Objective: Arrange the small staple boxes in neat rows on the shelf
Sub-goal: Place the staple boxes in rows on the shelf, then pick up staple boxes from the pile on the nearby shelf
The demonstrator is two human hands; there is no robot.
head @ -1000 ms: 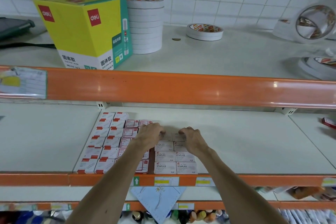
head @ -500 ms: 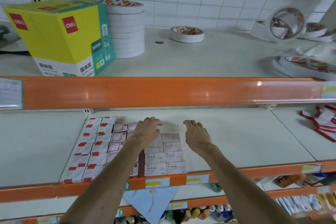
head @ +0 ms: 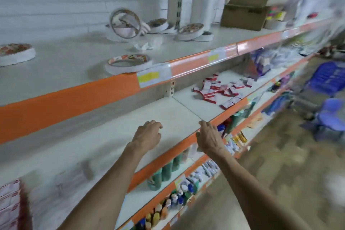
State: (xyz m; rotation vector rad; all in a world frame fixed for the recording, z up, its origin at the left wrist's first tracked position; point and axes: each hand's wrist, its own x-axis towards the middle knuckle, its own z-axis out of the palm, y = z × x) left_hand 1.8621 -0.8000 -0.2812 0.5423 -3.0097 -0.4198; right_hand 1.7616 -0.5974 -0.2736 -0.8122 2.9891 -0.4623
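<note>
Your left hand (head: 147,134) and right hand (head: 209,138) hovered empty above the shelf (head: 93,155), fingers loosely curled, pinching nothing, with some staple boxes (head: 10,205) apparently rowed at the shelf's left end, while a loose heap (head: 220,87) lay unsorted toward its right end.

Room to reach in along the shelf (head: 115,147), under the orange edge (head: 74,97) of the level above.
The white surface lies bare from the rowed boxes (head: 10,203) at far left, badly blurred and perhaps stacked, to the loose boxes (head: 220,87) heaped well to the right, past the seam (head: 186,107). The left hand (head: 147,134) and right hand (head: 210,139) hover over that stretch with nothing in them, the right one above the front lip (head: 162,157). A bracket (head: 170,89) stands at the back by the seam.
</note>
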